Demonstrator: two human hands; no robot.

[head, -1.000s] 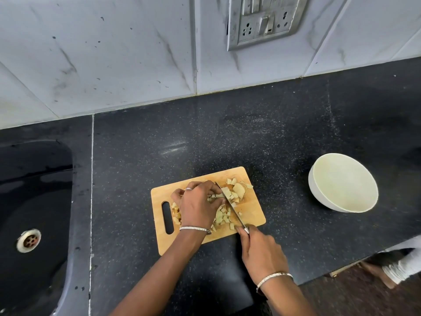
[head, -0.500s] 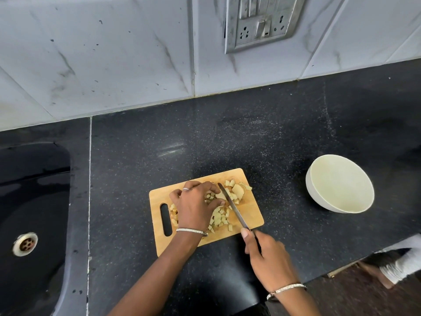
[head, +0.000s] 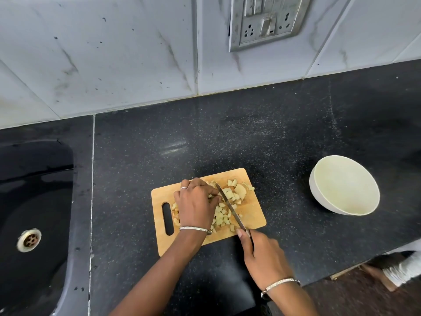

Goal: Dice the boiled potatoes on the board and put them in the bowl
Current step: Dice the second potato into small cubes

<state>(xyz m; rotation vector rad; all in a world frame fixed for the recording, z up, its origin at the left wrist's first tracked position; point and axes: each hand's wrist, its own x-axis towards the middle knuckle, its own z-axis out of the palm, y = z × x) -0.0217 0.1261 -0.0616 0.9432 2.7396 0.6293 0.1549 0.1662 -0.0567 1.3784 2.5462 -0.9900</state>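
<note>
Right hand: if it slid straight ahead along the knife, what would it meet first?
The right hand would probably meet the potato pieces beside the knife on the board, then the left hand by the blade tip; height unclear.

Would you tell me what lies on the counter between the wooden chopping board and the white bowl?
Nothing: in the head view, only bare black speckled countertop separates the wooden chopping board from the white bowl.
</note>
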